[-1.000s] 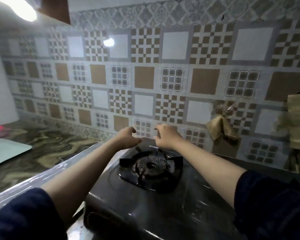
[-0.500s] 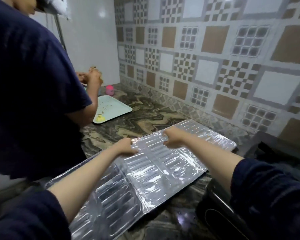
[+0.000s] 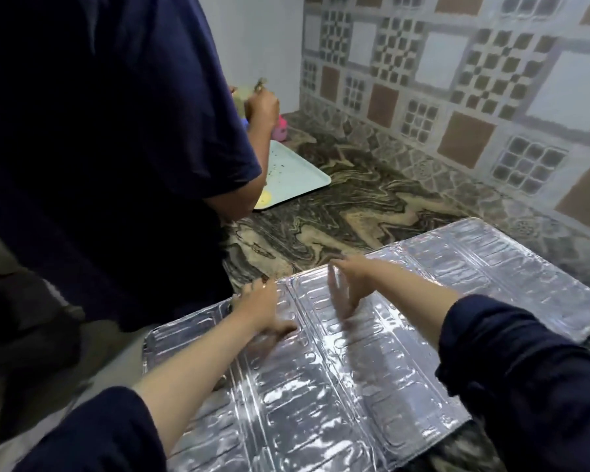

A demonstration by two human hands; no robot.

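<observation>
- The embossed foil panel point(image 3: 338, 386) lies flat on the marbled worktop point(image 3: 338, 212), under both hands.
- The left hand point(image 3: 264, 310) rests on the panel near its far edge, fingers spread and flat.
- The right hand point(image 3: 349, 284), just beside the left, has straight fingers and holds nothing. It is blurred, so I cannot tell whether it touches the foil.
- Beyond the left hand stands another person point(image 3: 99, 148) in dark blue.
- A pale tray point(image 3: 297, 175) lies well beyond both hands.

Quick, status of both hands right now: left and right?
Left hand: open, resting flat on the foil panel.
Right hand: open, fingers straight, tips down at the foil panel; blurred.
</observation>
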